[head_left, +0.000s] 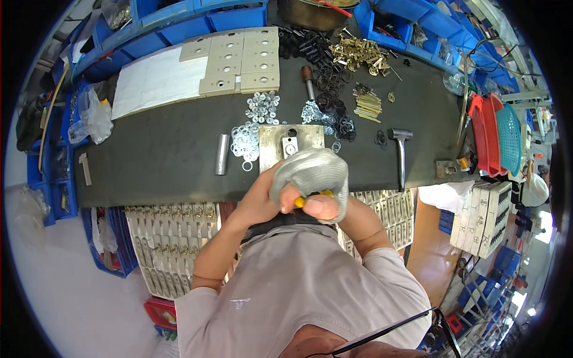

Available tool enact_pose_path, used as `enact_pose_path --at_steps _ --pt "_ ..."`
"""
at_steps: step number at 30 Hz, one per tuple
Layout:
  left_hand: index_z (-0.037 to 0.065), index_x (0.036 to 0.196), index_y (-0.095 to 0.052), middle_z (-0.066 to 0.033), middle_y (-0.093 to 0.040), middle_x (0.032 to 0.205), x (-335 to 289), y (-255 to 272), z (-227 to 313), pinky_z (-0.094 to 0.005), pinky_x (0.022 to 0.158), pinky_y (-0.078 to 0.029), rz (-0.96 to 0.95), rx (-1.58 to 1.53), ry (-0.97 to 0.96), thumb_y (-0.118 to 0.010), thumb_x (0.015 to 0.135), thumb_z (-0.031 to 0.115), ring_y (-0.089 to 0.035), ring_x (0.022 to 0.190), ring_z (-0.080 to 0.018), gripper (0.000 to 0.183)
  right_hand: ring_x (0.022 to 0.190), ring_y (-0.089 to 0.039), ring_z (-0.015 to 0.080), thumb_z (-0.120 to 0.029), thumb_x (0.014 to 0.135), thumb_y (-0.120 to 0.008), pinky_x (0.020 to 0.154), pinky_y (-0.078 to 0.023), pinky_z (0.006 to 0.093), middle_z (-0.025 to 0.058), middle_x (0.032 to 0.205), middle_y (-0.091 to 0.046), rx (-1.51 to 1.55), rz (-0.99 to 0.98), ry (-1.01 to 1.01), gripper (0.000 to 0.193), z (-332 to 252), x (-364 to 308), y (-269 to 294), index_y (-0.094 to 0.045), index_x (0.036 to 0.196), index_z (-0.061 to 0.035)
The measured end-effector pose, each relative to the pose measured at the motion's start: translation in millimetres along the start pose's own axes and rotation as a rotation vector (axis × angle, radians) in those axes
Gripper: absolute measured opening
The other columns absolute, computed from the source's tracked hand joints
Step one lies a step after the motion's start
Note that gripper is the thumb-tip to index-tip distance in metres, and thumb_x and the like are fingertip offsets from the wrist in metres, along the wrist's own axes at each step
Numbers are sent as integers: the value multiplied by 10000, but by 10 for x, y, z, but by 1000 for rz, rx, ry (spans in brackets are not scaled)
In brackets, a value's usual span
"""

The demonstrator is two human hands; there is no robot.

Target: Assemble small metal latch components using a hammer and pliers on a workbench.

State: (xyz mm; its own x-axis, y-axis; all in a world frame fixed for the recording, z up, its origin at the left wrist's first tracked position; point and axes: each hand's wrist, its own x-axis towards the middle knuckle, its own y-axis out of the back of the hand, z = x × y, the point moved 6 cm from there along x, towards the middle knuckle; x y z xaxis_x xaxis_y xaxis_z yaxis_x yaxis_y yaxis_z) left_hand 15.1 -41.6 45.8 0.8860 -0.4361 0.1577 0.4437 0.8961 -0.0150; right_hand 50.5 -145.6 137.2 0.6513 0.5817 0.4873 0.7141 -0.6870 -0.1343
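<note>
My left hand (261,194) is bare and sits just left of the glove, its fingers hidden behind it. My right hand (316,176) wears a grey knit glove with bare fingertips showing. It is closed around a tool with a yellow-and-black handle (299,202); the tool's working end is out of sight. Both hands are close together at the near edge of a metal plate (271,140). On this plate sits a small light metal fitting with a round centre (290,145), just beyond the glove.
Flat washers (245,143) and round metal caps (262,107) lie left of the plate. Black rings (331,98), brass-coloured parts (361,53), a hammer (401,156) and a metal cylinder (222,155) rest on the dark mat (167,161). Beige plates (259,59) and blue bins (239,18) line the back.
</note>
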Motion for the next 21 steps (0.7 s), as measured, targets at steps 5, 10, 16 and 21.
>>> enact_pose_path --at_steps 5,10,16,21 --pt "7 1292 -578 -58 -651 864 -103 20 -291 -267 585 -502 165 -326 270 -521 1041 68 -603 671 -91 265 918 -677 249 -412 861 -677 688 -601 351 152 1130 -653 247 269 -194 506 191 -413 75 -685 1190 -28" --pt "-4 1253 -576 -32 -611 764 -30 -54 -106 -276 570 -485 138 -387 392 -515 1073 103 -565 597 -99 218 1057 -639 232 -646 795 -723 725 -618 351 140 1221 -581 452 459 -252 881 165 -561 68 -535 1395 -29" --pt "-30 1210 -588 -48 -643 775 -75 -140 -81 -281 546 -504 141 -283 342 -512 1064 88 -601 591 -109 202 859 -661 208 -632 854 -693 617 -576 301 180 1112 -621 247 135 13 704 253 -632 56 -674 1120 20" --pt "-20 1129 -601 -55 -662 755 -49 -8 -107 -286 554 -520 33 -106 423 -543 1064 155 -636 598 -109 195 856 -635 197 -614 831 -778 753 -537 311 109 984 -625 11 611 -124 701 -191 -462 95 -650 1103 20"
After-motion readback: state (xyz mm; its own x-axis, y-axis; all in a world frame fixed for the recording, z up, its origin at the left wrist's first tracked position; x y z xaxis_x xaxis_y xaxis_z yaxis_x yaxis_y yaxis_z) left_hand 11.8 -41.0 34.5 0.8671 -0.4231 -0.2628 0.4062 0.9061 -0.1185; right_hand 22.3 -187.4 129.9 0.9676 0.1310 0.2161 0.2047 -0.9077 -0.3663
